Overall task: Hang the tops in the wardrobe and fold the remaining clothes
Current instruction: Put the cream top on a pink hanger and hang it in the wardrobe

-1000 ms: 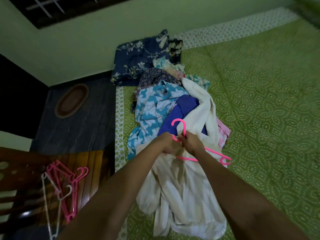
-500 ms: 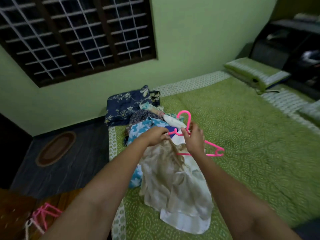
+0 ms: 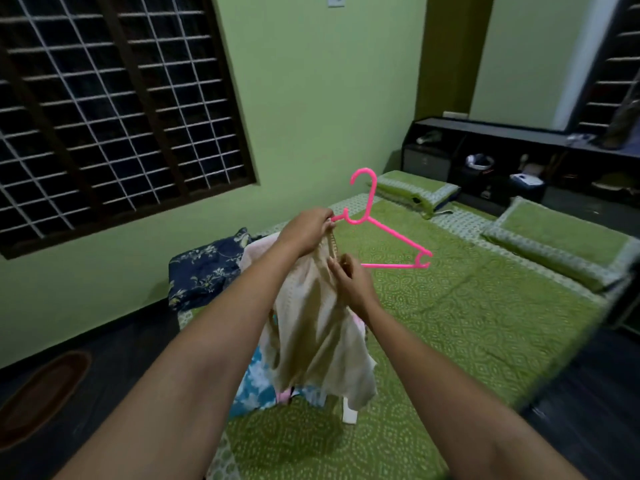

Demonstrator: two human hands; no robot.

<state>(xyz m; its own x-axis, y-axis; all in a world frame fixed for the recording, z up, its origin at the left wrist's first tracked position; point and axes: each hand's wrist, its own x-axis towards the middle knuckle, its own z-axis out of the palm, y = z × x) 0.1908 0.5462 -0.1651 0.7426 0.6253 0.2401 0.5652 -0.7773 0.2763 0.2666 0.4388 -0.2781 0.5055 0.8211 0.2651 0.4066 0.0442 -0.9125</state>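
Our left hand [image 3: 304,230] pinches the hanger [image 3: 377,226] and top [image 3: 318,327] aloft while right-hand [image 3: 349,282] fingers [image 3: 341,263] grasp the cloth to thread it on.

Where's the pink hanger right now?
In the head view the pink hanger is centre frame, held up above the green bed; the left hand pinches its left end, with the cream top draped below.

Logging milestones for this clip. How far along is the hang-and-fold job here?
Early. Done: nothing visibly hung or folded; no wardrobe in view. In hand: the left hand holds one end of the pink hanger with the cream top bunched at it, while the right hand has a grip on the fabric; the hanger's far arm is bare. Left: finish this top, then the pile of clothes on the bed.
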